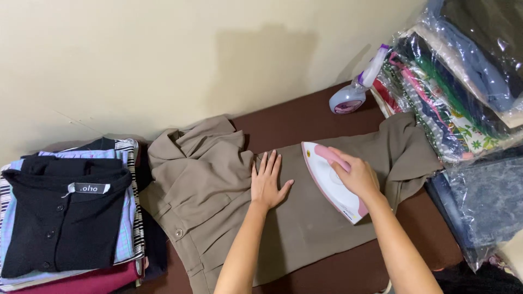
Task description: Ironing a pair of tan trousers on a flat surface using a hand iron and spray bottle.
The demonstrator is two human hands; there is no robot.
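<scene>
One white and pink iron (332, 182) sits on one khaki button-up garment (218, 190), and the right hand (357, 175) is wrapped around its pink handle in a firm clasp. The left hand (268, 182) grasps nothing; it lies flat, fingers spread, palm pressing the cloth just beside the iron's pointed nose. Between the two hands runs a narrow strip of smooth fabric.

Beyond the gripping hand, near the wall (163, 54), stands one lilac spray bottle (354, 90), well apart from the iron. Outward from that hand, one stack of folded clothes in clear plastic bags (463, 92) crowds the garment's far sleeve, touching it, so there is little room on that side. Past the flat hand, the garment's collar bunches up, and further off lies one pile of folded shirts (71, 212) topped by a black buttoned one.

The dark brown ironing surface (305, 117) shows bare toward the wall and along the near edge below the garment's hem.
</scene>
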